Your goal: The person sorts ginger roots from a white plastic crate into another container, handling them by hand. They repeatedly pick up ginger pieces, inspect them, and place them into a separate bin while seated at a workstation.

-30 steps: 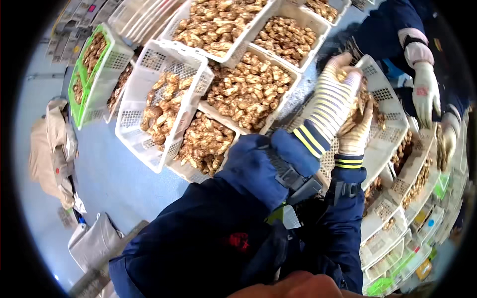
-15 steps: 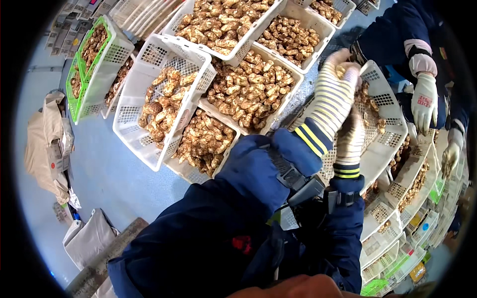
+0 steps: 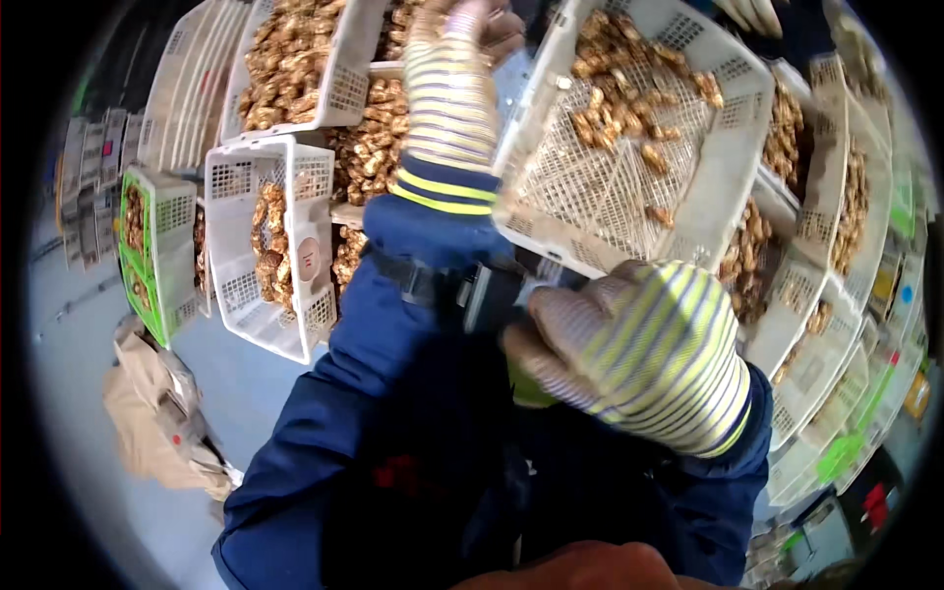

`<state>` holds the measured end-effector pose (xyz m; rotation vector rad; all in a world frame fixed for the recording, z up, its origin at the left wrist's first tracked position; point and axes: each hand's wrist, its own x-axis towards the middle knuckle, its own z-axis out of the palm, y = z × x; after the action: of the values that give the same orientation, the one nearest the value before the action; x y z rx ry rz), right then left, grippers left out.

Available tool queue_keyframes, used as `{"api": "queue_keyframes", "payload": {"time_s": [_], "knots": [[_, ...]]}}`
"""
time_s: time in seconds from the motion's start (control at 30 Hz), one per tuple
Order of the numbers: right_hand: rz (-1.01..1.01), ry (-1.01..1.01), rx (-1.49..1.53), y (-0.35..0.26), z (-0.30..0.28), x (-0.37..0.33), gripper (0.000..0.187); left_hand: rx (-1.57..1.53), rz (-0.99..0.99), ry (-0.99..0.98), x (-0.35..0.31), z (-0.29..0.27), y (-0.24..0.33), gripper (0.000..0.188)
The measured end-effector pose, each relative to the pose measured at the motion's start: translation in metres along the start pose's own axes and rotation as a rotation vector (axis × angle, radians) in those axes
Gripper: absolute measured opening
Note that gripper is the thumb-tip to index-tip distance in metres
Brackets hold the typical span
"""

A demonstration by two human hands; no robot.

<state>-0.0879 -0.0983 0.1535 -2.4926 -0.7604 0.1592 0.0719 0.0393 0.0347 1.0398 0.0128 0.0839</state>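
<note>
My left hand (image 3: 454,84), in a striped knit glove, reaches far forward over crates of brown-and-cream mushrooms (image 3: 382,123). Its fingertips are blurred at the upper edge, so whatever they hold cannot be made out. Close to my chest, my right hand (image 3: 654,359) is closed, with bent fingers turned inward in a matching glove. Anything inside it is hidden. Just beyond that hand stands a white perforated crate (image 3: 723,187), where several loose mushrooms (image 3: 615,113) lie scattered toward its far end.
To the left is another white crate (image 3: 236,285) with a few mushrooms, beside a green-rimmed crate (image 3: 147,251). White crates (image 3: 821,187) line the right side. Brown wrapping (image 3: 152,413) lies on the blue floor at left. Another person's gloved hand (image 3: 752,15) shows at the top.
The view has turned right. My left hand has moved from over the sparse crate to the fuller crates on its left. My right hand has drawn back out of that crate toward my chest.
</note>
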Motion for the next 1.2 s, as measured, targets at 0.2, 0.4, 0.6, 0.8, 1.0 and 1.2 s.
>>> {"api": "queue_keyframes", "payload": {"time_s": [0.2, 0.4, 0.6, 0.8, 1.0, 1.2], "knots": [[0.039, 0.149, 0.018, 0.018, 0.048, -0.056, 0.025, 0.169, -0.095, -0.014, -0.005, 0.013, -0.012, 0.035], [0.154, -0.01, 0.032, 0.048, 0.102, -0.078, 0.024, 0.183, -0.131, -0.048, -0.002, 0.006, -0.027, 0.028], [0.178, -0.167, 0.049, 0.073, 0.148, -0.071, 0.023, 0.212, -0.106, -0.038, 0.002, -0.003, -0.024, 0.028], [0.218, -0.231, 0.048, 0.091, 0.161, -0.077, 0.022, 0.039, -0.219, -0.165, 0.002, 0.001, -0.034, 0.024], [0.187, -0.312, 0.058, 0.09, 0.173, -0.07, 0.022, 0.129, -0.18, -0.111, -0.003, -0.011, -0.027, 0.029], [0.234, -0.284, 0.075, 0.091, 0.17, -0.077, 0.021, 0.183, -0.178, -0.189, -0.012, 0.02, -0.034, 0.051]]}}
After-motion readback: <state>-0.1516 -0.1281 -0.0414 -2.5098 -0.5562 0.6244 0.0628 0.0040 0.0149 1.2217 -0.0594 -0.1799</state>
